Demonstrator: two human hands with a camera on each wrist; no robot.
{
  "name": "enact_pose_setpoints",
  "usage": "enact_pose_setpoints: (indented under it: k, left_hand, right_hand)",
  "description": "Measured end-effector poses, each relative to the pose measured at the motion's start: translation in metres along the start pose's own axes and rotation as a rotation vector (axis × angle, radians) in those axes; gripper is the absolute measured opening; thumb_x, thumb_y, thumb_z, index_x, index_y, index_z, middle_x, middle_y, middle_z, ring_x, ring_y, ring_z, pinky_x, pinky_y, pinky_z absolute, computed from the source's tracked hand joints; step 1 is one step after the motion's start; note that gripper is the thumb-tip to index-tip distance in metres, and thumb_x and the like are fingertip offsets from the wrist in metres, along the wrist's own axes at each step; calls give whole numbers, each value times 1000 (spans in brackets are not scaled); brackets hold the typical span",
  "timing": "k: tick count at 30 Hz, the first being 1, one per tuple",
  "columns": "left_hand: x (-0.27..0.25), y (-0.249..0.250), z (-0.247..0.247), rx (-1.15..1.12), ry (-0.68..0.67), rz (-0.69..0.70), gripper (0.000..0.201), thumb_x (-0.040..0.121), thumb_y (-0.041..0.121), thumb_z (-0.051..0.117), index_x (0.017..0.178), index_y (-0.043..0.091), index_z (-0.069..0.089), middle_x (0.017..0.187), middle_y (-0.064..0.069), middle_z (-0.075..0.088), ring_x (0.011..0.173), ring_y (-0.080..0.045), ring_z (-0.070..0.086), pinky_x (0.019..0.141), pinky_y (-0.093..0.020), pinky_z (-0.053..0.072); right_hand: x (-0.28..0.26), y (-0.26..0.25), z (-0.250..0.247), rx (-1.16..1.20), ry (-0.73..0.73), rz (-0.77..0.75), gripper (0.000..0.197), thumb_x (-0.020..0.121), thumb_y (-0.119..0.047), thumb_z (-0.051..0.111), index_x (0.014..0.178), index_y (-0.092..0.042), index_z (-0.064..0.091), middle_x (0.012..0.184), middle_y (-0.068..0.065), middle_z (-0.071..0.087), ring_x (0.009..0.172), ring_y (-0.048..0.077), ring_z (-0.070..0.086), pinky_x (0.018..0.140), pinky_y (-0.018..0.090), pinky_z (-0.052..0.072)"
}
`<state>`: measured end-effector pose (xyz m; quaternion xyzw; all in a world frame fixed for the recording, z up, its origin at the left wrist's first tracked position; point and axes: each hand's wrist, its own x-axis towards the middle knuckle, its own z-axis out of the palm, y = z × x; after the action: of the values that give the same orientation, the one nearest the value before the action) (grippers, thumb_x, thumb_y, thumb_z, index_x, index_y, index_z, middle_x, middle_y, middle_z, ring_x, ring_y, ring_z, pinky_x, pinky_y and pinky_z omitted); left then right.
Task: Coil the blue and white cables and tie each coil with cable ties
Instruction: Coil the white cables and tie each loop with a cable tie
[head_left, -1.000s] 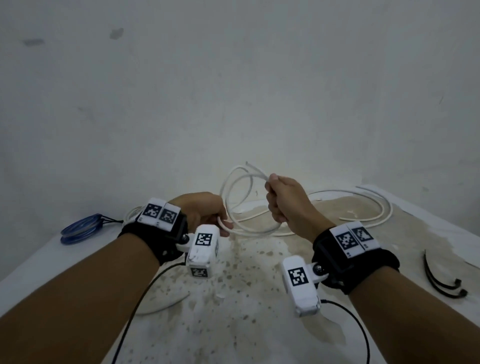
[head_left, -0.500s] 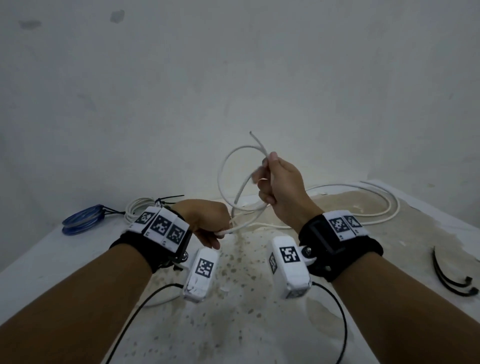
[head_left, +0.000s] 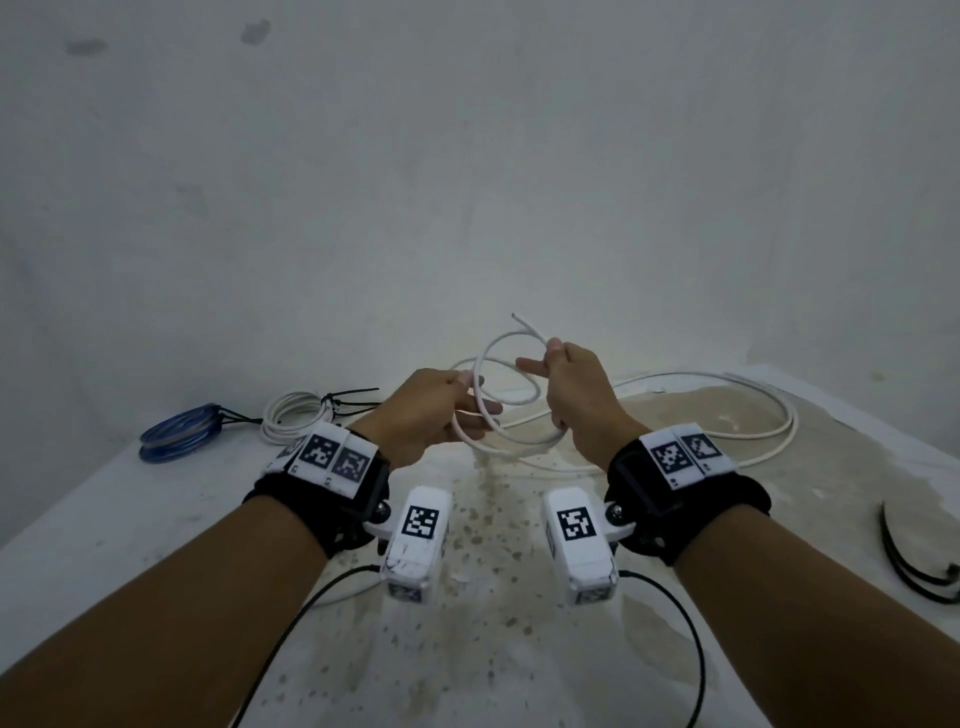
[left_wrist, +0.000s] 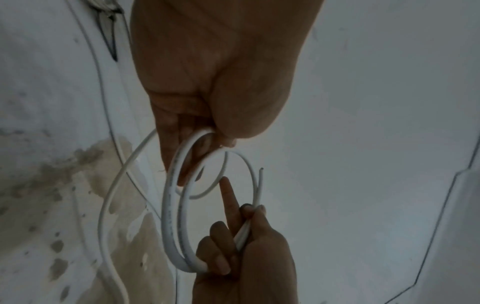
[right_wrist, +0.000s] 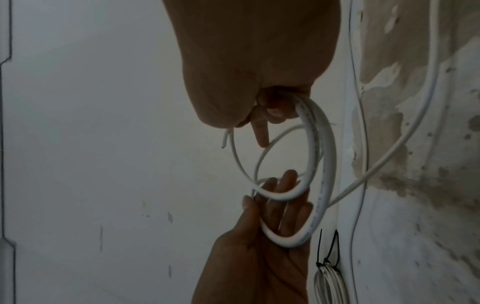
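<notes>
**Gathering the white cable into loops**

My right hand gripped the white cable near its free end, index finger out, so the loops stayed stacked. My left hand, fingers curled loosely through them, kept them round. The slack trailed toward the bench's far right edge. Two tied coils lay at its far left corner, spare cable ties at the right edge.

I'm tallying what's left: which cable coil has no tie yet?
The white cable coil held between the left hand and right hand; the blue coil and small white coil are tied.
</notes>
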<state>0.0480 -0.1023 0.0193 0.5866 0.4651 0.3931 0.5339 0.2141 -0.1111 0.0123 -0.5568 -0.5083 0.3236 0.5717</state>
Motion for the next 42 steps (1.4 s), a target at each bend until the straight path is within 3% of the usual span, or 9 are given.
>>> enact_pose_setpoints:
  k: [5,9,15,20,23,28,31,39,42]
  left_hand:
    - [5,-3,6,-174,61,64,30,105,25,40,122,7,57,79,-10,69,64,-20,67,66,-32,60]
    - [8,-1,7,-197,94,79,33,106,22,35,121,8,61,56,4,31,42,-8,26,40,-20,29]
    - [5,9,-1,-137,68,11,35,105,26,34,108,9,64,56,6,22,40,-7,15,37,-20,13]
    - [3,13,-4,-59,89,29,34,106,27,36,105,8,64,52,7,24,40,-7,17,35,-19,16]
    - [4,13,-5,-64,125,58,35,105,26,36,100,8,65,53,6,27,41,-8,19,39,-20,18]
    - [7,15,-3,-47,195,56,36,105,24,35,103,5,66,64,1,43,40,-7,30,42,-21,27]
    - [7,15,1,-24,220,46,36,105,26,36,111,1,61,72,-4,52,44,-11,40,45,-24,40]
    - [-5,20,-12,199,39,-129,29,104,17,38,101,-5,58,87,-22,73,72,-30,71,65,-35,60]
    - [-7,21,-19,367,36,-170,33,102,13,40,97,-6,67,76,-13,72,64,-21,68,64,-28,58]
  right_hand:
    - [-7,2,3,4,-95,-7,35,107,-35,29,86,-17,50,116,-2,70,34,8,29,42,25,30]
    - [-12,-4,5,125,-152,-28,33,107,-32,33,83,-18,51,120,4,66,41,11,32,45,26,34]
    - [-13,-7,6,343,-231,-3,30,105,-30,41,79,-17,51,97,9,47,45,13,37,50,27,45]
    - [-17,-9,9,354,-217,-39,33,105,-30,42,76,-17,51,106,36,50,44,12,41,51,28,47]
    - [-19,-9,8,325,-205,-80,34,105,-29,41,75,-16,49,128,32,48,44,12,40,50,28,46]
    - [-14,-5,9,182,-171,-157,36,105,-31,40,74,-15,49,105,39,53,44,11,36,48,27,42]
    - [-12,-3,10,155,-164,-155,34,106,-31,38,78,-14,48,55,8,37,45,10,29,47,26,28]
    - [-10,-8,-2,216,-313,-60,38,106,-24,37,68,-19,39,56,-3,26,46,11,16,40,19,15]
    - [-13,-11,-5,316,-364,-21,36,106,-23,37,70,-18,41,57,-3,26,46,11,15,40,19,13]
